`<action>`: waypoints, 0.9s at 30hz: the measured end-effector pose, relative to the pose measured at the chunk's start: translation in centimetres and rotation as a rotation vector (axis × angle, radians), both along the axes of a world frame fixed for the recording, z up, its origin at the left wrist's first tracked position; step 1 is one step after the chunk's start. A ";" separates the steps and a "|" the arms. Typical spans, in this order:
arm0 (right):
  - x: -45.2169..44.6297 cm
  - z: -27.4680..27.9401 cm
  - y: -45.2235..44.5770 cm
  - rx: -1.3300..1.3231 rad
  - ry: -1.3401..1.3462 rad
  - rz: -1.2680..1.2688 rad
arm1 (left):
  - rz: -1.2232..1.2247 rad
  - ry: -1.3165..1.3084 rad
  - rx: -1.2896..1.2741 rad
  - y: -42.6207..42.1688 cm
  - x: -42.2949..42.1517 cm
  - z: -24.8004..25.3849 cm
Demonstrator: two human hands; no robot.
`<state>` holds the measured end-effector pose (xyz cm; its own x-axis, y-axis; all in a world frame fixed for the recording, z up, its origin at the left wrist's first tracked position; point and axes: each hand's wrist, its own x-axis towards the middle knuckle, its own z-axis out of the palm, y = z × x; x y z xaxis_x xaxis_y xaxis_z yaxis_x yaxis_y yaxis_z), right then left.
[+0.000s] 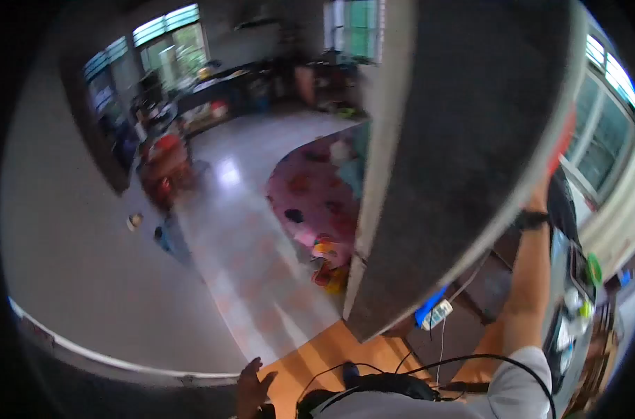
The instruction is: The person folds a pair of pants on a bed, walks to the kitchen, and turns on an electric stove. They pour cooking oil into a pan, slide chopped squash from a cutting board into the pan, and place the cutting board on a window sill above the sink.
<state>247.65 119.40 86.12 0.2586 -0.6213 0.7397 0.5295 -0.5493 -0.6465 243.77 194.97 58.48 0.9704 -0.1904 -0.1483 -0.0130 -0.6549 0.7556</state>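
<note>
I log a bright red, part-hidden object [565, 143] of unclear material at half past two, beside my right hand [540, 195]; its grip I cannot tell. My left hand [252, 390], seven o'clock, spreads its fingers. Object probably light; best held low.

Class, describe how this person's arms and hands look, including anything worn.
The right arm has a short, pale sleeve and a black wristband; the right hand is mostly hidden. The left hand is ungloved. A black cable curves past the sleeve.
</note>
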 end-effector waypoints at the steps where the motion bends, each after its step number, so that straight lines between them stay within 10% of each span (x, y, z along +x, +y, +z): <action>1: 0.2 -1.1 -0.5 -0.016 -0.007 -0.031 | 0.019 0.011 0.010 -0.3 0.8 0.9; 15: -7.1 -11.3 10.0 -0.145 0.294 -0.881 | -0.319 -0.052 -0.090 -5.1 25.6 -1.7; 27: -7.4 -29.1 28.9 0.271 1.523 -1.168 | -0.510 -0.008 0.017 5.9 51.5 -2.1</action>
<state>240.23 148.28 57.00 -0.0706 -0.9775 0.1985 -0.9670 0.0182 -0.2541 295.25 200.86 56.35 0.7556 -0.6381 -0.1482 -0.3401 -0.5755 0.7437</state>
